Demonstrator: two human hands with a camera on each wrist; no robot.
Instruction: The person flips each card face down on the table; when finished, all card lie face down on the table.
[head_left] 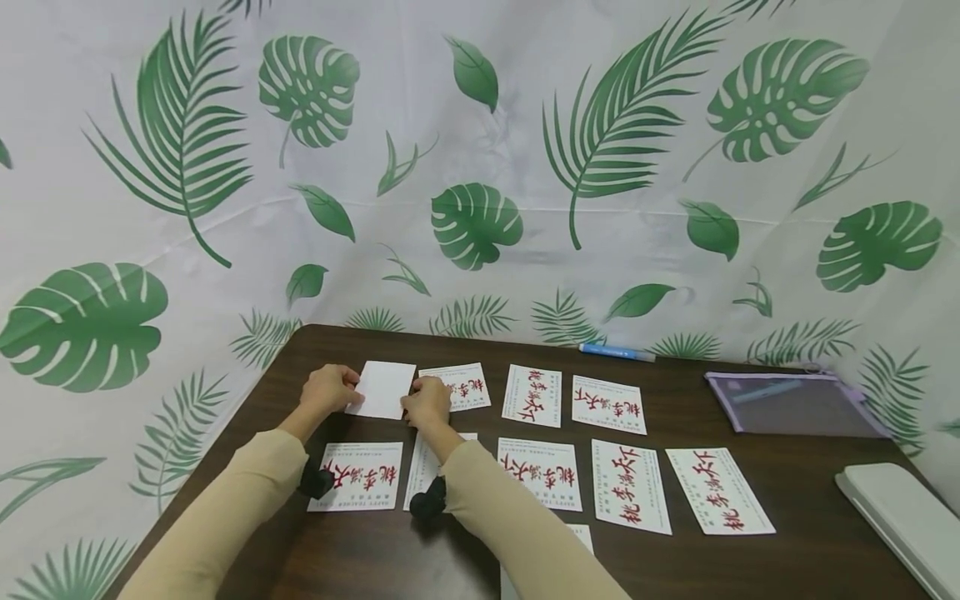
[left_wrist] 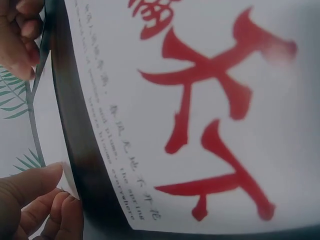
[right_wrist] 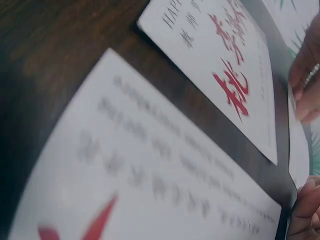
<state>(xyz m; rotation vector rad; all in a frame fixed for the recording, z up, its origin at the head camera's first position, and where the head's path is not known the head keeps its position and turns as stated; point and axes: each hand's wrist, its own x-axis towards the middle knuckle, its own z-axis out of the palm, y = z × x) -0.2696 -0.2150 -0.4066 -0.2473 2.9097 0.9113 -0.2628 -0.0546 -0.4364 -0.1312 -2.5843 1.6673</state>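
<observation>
A plain white card (head_left: pixel 385 390) is held between both hands at the back left of the table. My left hand (head_left: pixel 328 390) pinches its left edge; in the left wrist view the thumb (left_wrist: pixel 42 180) presses on the card's corner. At the opposite edge, my right hand (head_left: pixel 429 402) grips the card with curled fingers. Right behind that hand lies a card with red characters (head_left: pixel 468 387). Below the forearms, another printed card (head_left: pixel 356 475) lies flat at the left, and a second card (head_left: pixel 423 467) is partly covered by the right arm.
Several more red-lettered cards lie in two rows, among them one card (head_left: pixel 532 396) at the back and one card (head_left: pixel 632 486) in front. A blue pen (head_left: pixel 617 352) lies along the rear edge. On the right are a purple-trimmed mesh pouch (head_left: pixel 798 406) and a white case (head_left: pixel 903 517).
</observation>
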